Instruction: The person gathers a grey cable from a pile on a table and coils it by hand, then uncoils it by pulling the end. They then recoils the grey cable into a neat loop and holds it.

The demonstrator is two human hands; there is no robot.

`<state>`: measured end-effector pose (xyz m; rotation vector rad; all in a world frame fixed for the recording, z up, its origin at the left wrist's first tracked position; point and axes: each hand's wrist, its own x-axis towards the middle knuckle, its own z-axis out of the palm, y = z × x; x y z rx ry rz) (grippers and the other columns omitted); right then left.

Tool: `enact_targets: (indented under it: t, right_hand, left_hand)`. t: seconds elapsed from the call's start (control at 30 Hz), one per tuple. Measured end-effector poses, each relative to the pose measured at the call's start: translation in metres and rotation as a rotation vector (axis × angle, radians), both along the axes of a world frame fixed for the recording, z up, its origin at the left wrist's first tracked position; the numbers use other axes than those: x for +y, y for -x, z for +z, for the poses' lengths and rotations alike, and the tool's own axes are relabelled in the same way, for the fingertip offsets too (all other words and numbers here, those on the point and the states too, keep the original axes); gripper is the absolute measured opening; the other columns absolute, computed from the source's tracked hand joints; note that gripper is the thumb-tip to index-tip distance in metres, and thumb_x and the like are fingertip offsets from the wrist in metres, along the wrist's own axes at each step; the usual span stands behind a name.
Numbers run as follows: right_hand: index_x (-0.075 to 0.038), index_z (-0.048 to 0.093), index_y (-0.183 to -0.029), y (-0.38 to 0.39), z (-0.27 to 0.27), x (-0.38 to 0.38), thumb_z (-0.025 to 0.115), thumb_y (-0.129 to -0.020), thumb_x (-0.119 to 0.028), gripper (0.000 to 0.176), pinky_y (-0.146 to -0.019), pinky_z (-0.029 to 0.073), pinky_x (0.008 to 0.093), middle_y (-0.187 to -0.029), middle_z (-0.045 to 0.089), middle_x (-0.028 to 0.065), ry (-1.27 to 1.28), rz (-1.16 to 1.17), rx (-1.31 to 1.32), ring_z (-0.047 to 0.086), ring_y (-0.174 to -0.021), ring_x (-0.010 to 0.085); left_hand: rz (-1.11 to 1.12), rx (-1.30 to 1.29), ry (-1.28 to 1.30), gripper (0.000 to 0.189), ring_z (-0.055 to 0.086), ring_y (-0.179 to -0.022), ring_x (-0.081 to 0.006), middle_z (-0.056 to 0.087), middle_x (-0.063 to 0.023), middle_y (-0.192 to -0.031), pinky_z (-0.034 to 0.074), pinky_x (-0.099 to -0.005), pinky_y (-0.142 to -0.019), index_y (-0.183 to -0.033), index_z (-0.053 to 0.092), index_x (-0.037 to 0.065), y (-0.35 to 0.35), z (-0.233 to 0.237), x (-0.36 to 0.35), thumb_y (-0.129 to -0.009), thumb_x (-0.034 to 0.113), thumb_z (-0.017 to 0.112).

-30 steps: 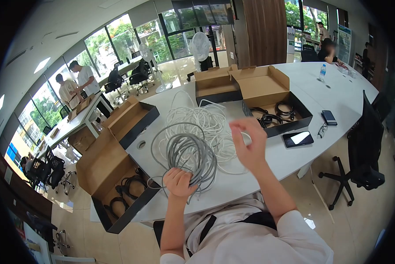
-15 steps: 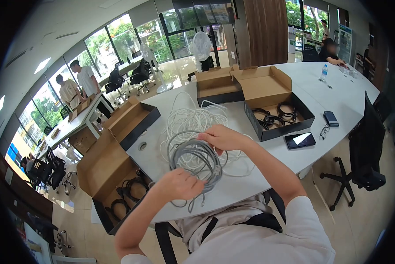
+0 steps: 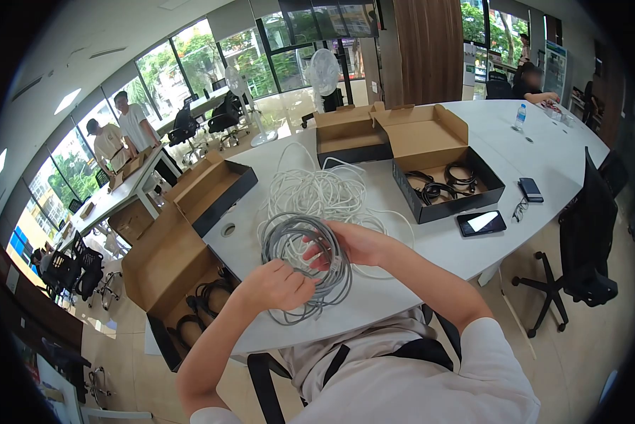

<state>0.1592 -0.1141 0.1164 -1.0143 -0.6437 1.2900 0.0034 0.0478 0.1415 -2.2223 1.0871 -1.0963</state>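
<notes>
I hold a coil of grey cable (image 3: 298,237) over the near edge of the white table (image 3: 473,254). My left hand (image 3: 278,285) grips the coil's lower left side. Fingers of my right hand (image 3: 346,244) are wrapped around its right side, reaching through the loop. Behind the coil lies a loose heap of white cable (image 3: 317,191).
Open cardboard boxes hold black cable bundles at right (image 3: 448,184) and at lower left (image 3: 183,297); two more boxes (image 3: 349,138) (image 3: 215,187) stand behind. A phone (image 3: 481,223), glasses (image 3: 520,209), a dark case (image 3: 529,189) and a black chair (image 3: 586,233) are at right. People stand far left.
My right hand came down from mid-air and took hold of the grey coil. The loose loops have been gathered into a tighter ring, and my left hand shifted along it.
</notes>
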Motion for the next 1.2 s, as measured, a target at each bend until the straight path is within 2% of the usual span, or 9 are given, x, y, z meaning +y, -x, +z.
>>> enact_targets:
  t: [0.1,0.3,0.4,0.5,0.77,0.97,1.03,1.17,1.2]
  right_hand:
    - [-0.008,0.055,-0.117,0.001,0.009,-0.005,0.027,-0.100,-0.048,0.052,-0.061,0.047,0.0268,-0.096,0.065,0.0059,0.028,-0.017,-0.073,0.064,-0.081,0.0147]
    - [-0.007,0.059,-0.107,0.007,0.006,-0.001,0.046,-0.098,-0.033,0.030,-0.057,0.046,0.0254,-0.084,0.063,0.0029,0.047,-0.212,-0.301,0.062,-0.072,0.0123]
    - [-0.008,0.060,-0.095,0.006,-0.006,0.006,0.055,-0.094,-0.023,0.016,-0.058,0.045,0.0253,-0.075,0.058,0.0004,-0.088,-0.274,0.046,0.058,-0.067,0.0123]
    - [-0.010,0.052,-0.081,0.011,0.003,0.003,0.056,-0.093,-0.019,0.016,-0.056,0.043,0.0260,-0.064,0.048,-0.0030,-0.150,-0.337,0.142,0.050,-0.057,0.0107]
    - [-0.013,0.043,-0.075,0.007,-0.002,-0.003,0.056,-0.089,-0.012,0.019,-0.043,0.029,0.0267,-0.058,0.034,-0.0056,-0.164,-0.445,0.123,0.030,-0.044,0.0068]
    - [-0.008,0.056,-0.089,0.010,-0.006,-0.008,0.058,-0.089,-0.013,0.006,-0.041,0.028,0.0227,-0.059,0.042,-0.0057,-0.148,-0.561,-0.307,0.034,-0.045,0.0036]
    - [-0.007,0.059,-0.092,0.010,-0.003,-0.010,0.059,-0.088,-0.013,0.007,-0.041,0.030,0.0215,-0.061,0.046,-0.0057,-0.140,-0.606,-0.599,0.038,-0.047,0.0027]
    - [-0.006,0.061,-0.093,0.008,0.008,-0.021,0.060,-0.087,-0.012,0.009,-0.042,0.032,0.0199,-0.065,0.050,-0.0058,-0.046,-0.444,-0.601,0.041,-0.050,0.0012]
    - [-0.006,0.061,-0.093,0.012,0.014,-0.024,0.060,-0.087,-0.013,0.009,-0.042,0.033,0.0198,-0.065,0.049,-0.0060,-0.054,-0.433,-0.636,0.041,-0.051,0.0010]
  left_hand:
    - [0.024,0.024,0.023,0.035,0.040,-0.047,-0.0113,0.034,0.0038,-0.053,0.030,-0.0254,-0.046,-0.059,0.041,0.015,-0.005,-0.003,0.009,-0.073,0.015,0.073]
    - [0.066,0.000,0.023,0.033,0.041,-0.048,-0.0117,0.033,0.0037,-0.054,0.031,-0.0264,-0.047,-0.060,0.042,0.014,-0.011,-0.005,0.012,-0.072,0.015,0.073]
    - [0.079,-0.021,0.030,0.030,0.041,-0.049,-0.0122,0.035,0.0032,-0.055,0.032,-0.0270,-0.048,-0.063,0.044,0.014,-0.013,-0.010,0.010,-0.073,0.014,0.073]
    - [0.122,-0.015,0.023,0.021,0.044,-0.053,-0.0132,0.038,0.0021,-0.059,0.036,-0.0278,-0.052,-0.069,0.049,0.012,-0.017,-0.018,0.009,-0.075,0.012,0.069]
    - [0.276,0.134,0.124,0.010,0.049,-0.071,-0.0192,0.045,-0.0035,-0.073,0.044,-0.0338,-0.076,-0.079,0.055,0.008,-0.017,-0.041,-0.015,-0.071,0.013,0.058]
    - [0.336,0.416,0.301,0.051,0.051,-0.105,-0.0274,0.053,-0.0126,-0.112,0.042,-0.0396,-0.091,-0.097,0.062,0.004,-0.009,-0.006,-0.046,-0.054,0.026,0.081]
    - [0.260,0.261,0.531,0.055,0.049,-0.111,-0.0292,0.050,-0.0141,-0.120,0.039,-0.0402,-0.096,-0.102,0.062,0.004,-0.002,0.015,-0.052,-0.056,0.025,0.083]
    - [0.370,0.093,1.041,0.059,0.046,-0.115,-0.0313,0.047,-0.0155,-0.125,0.038,-0.0410,-0.099,-0.108,0.061,0.003,-0.016,0.039,-0.047,-0.057,0.022,0.084]
    - [0.337,0.193,1.166,0.064,0.053,-0.107,-0.0276,0.055,-0.0125,-0.114,0.042,-0.0370,-0.094,-0.114,0.058,0.001,-0.025,0.038,-0.039,-0.059,0.020,0.085]
